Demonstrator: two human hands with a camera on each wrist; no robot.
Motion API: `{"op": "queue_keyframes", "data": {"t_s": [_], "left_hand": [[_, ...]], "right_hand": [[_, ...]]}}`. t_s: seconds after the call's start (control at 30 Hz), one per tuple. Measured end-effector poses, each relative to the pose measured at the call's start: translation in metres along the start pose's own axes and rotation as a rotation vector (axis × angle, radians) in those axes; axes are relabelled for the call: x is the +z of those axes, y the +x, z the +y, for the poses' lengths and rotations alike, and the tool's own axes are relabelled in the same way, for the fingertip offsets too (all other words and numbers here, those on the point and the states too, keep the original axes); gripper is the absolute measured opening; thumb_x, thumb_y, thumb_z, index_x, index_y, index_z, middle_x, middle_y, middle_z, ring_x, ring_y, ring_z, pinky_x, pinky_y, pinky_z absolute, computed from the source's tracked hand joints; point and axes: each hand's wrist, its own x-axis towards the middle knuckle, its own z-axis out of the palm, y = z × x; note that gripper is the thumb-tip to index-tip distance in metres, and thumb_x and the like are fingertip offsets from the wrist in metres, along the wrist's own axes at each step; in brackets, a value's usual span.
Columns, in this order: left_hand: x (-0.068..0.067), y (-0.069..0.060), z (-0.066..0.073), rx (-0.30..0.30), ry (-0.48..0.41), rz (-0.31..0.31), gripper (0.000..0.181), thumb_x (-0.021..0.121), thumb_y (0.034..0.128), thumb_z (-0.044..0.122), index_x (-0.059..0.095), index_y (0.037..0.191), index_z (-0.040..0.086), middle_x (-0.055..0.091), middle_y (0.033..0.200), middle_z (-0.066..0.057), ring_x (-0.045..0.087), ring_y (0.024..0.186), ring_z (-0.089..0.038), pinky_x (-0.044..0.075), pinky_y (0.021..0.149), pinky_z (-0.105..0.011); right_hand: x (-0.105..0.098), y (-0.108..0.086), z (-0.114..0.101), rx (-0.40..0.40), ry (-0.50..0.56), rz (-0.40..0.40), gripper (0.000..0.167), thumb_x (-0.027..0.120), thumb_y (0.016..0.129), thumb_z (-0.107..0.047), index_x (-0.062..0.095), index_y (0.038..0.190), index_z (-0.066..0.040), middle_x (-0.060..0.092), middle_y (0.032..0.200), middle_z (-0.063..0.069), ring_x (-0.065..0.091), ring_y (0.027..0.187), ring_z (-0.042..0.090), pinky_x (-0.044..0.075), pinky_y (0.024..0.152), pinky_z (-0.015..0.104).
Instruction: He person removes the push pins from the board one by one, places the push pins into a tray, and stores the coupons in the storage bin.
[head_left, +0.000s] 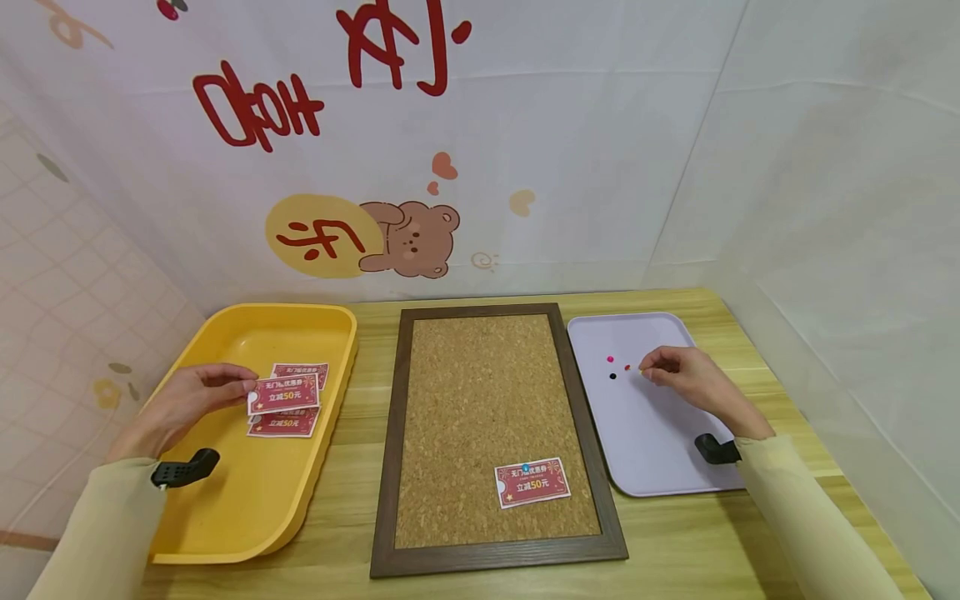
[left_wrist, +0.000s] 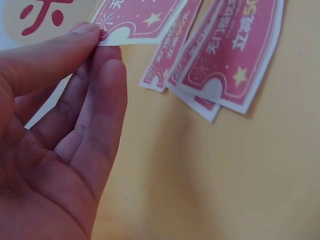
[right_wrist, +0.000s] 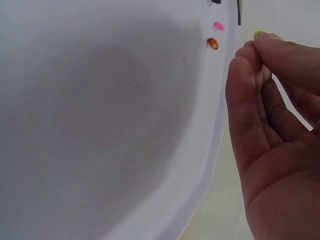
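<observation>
My left hand (head_left: 197, 398) pinches a red paper coupon (head_left: 283, 395) by its left end, above the yellow tray (head_left: 225, 517). Under it, several similar coupons (left_wrist: 235, 60) overlap on the tray floor. Over the lavender tray (head_left: 645, 467), my right hand (head_left: 688, 377) pinches a small push pin with a yellow head (right_wrist: 258, 34) between thumb and fingers; its point is hidden. A pink push pin (right_wrist: 218, 26), an orange-red push pin (right_wrist: 213, 43) and a black push pin (head_left: 612, 377) lie in that tray.
Between the trays, a framed cork board (head_left: 480, 417) lies on the wooden table (head_left: 360, 517). One coupon (head_left: 534, 483) is on its lower right, with a blue push pin (head_left: 526, 468) at the coupon's top edge. A printed white cloth (head_left: 570, 133) hangs behind.
</observation>
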Motion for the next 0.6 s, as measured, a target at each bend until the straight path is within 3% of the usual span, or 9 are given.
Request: {"op": "queue_keyframes", "data": {"t_s": [0.23,0.6], "left_hand": [[0.000,0.007,-0.012,-0.016,0.009,-0.012,0.041,0.061,0.1057,0.017,0.057,0.129,-0.016,0.070,0.107,0.010,0.068,0.095,-0.004,0.056,0.085,-0.021],[0.003,0.011,-0.017,-0.055,0.019,-0.038,0.042,0.062,0.1055,0.017,0.057,0.130,-0.017,0.071,0.111,0.000,0.067,0.093,-0.006,0.057,0.084,-0.022]], "right_hand": [[0.001,0.005,0.010,0.014,0.010,-0.046,0.005,0.071,0.095,-0.001,0.074,0.100,0.000,0.072,0.098,0.011,0.059,0.085,0.010,0.048,0.074,0.017],[0.004,0.012,0.020,0.060,-0.055,-0.090,0.004,0.073,0.095,-0.004,0.076,0.098,-0.003,0.073,0.097,0.007,0.058,0.088,0.010,0.046,0.076,0.017]]}}
